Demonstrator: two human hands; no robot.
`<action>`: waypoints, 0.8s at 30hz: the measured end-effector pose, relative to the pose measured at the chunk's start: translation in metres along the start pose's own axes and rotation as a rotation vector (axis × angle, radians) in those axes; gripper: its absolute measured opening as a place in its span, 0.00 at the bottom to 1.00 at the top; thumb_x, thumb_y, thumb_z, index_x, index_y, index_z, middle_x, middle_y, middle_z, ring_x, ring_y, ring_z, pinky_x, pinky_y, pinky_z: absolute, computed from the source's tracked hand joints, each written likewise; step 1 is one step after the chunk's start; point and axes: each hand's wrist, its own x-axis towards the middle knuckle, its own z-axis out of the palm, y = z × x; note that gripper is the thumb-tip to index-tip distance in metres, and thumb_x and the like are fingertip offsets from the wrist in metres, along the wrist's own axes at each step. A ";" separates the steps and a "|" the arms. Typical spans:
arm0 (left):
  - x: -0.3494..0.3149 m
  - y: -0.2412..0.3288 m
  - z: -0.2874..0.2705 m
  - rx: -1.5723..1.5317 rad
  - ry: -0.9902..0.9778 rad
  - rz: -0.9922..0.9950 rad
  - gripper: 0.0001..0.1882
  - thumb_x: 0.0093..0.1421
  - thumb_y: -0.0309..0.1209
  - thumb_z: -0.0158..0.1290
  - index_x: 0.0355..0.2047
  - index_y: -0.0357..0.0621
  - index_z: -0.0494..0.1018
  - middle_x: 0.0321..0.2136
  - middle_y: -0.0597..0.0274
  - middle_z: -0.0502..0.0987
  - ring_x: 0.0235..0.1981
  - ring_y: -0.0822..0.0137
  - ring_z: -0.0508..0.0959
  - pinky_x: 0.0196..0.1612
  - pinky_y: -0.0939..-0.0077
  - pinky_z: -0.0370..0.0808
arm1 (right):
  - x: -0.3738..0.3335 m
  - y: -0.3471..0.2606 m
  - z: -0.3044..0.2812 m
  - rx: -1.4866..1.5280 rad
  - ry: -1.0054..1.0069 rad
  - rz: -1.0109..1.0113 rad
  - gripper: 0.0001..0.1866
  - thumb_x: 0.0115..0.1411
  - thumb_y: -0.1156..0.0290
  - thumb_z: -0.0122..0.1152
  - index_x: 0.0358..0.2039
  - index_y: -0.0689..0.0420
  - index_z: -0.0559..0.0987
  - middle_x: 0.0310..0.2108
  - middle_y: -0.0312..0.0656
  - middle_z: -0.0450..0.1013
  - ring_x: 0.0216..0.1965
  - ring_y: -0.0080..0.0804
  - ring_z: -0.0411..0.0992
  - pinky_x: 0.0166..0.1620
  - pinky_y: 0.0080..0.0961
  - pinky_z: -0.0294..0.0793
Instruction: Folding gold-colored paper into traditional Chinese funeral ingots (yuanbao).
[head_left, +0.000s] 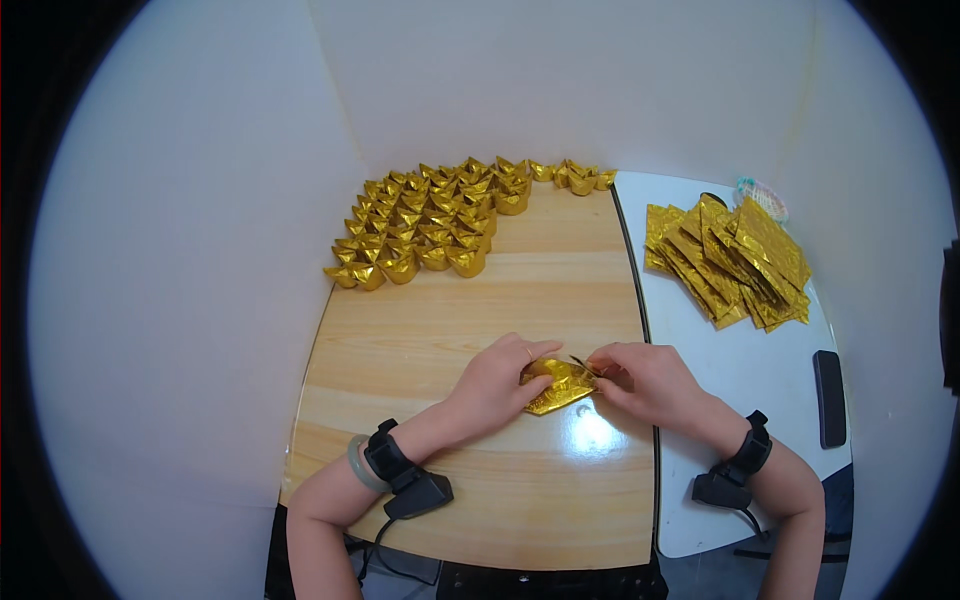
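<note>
Bare forearms (335, 500) rise from the bottom edge of the frame, angling inward. Left of centre, the left hand (495, 380) is palm-down over the wood-grain surface (430, 345), thumb and fingers clamped on the folded gold foil paper (560, 390) at lower centre. Light, firm pressure from that thumb should stop the folds slipping. Just to the right, the right hand (655, 385), wrist bent inward, pinches the paper's right end between thumb and fingers; small, even creases seem wise, since thin foil would likely tear if tugged.
</note>
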 end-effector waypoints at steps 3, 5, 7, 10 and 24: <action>0.000 -0.010 0.004 -0.046 0.048 0.086 0.14 0.52 0.26 0.60 0.41 0.43 0.77 0.28 0.59 0.74 0.30 0.62 0.73 0.33 0.72 0.71 | -0.002 0.006 0.001 -0.072 0.028 -0.131 0.09 0.51 0.70 0.60 0.34 0.54 0.79 0.29 0.39 0.76 0.32 0.37 0.75 0.32 0.31 0.75; 0.001 -0.009 0.003 -0.050 0.016 0.032 0.12 0.52 0.25 0.59 0.38 0.42 0.76 0.29 0.59 0.75 0.29 0.62 0.72 0.33 0.72 0.71 | -0.003 0.006 0.003 -0.111 0.065 -0.203 0.08 0.51 0.70 0.61 0.33 0.54 0.80 0.29 0.37 0.76 0.32 0.35 0.75 0.31 0.30 0.75; 0.001 -0.010 0.003 -0.054 0.011 0.035 0.12 0.52 0.25 0.59 0.38 0.42 0.76 0.29 0.59 0.74 0.29 0.62 0.72 0.33 0.72 0.71 | -0.003 0.006 0.005 -0.151 0.103 -0.272 0.07 0.50 0.71 0.62 0.31 0.54 0.80 0.29 0.35 0.77 0.31 0.34 0.75 0.30 0.29 0.75; 0.002 -0.004 0.001 -0.052 -0.008 0.041 0.11 0.52 0.24 0.59 0.37 0.42 0.76 0.29 0.60 0.74 0.30 0.62 0.73 0.33 0.73 0.71 | -0.003 0.006 0.007 -0.178 0.124 -0.275 0.05 0.49 0.71 0.63 0.28 0.53 0.81 0.30 0.32 0.77 0.31 0.32 0.75 0.30 0.27 0.75; -0.001 0.005 -0.004 0.090 -0.144 0.349 0.09 0.50 0.29 0.62 0.34 0.45 0.79 0.34 0.62 0.73 0.37 0.61 0.73 0.37 0.72 0.73 | -0.002 0.011 0.007 -0.189 0.136 -0.049 0.16 0.52 0.64 0.66 0.37 0.59 0.74 0.31 0.41 0.71 0.34 0.38 0.73 0.37 0.30 0.73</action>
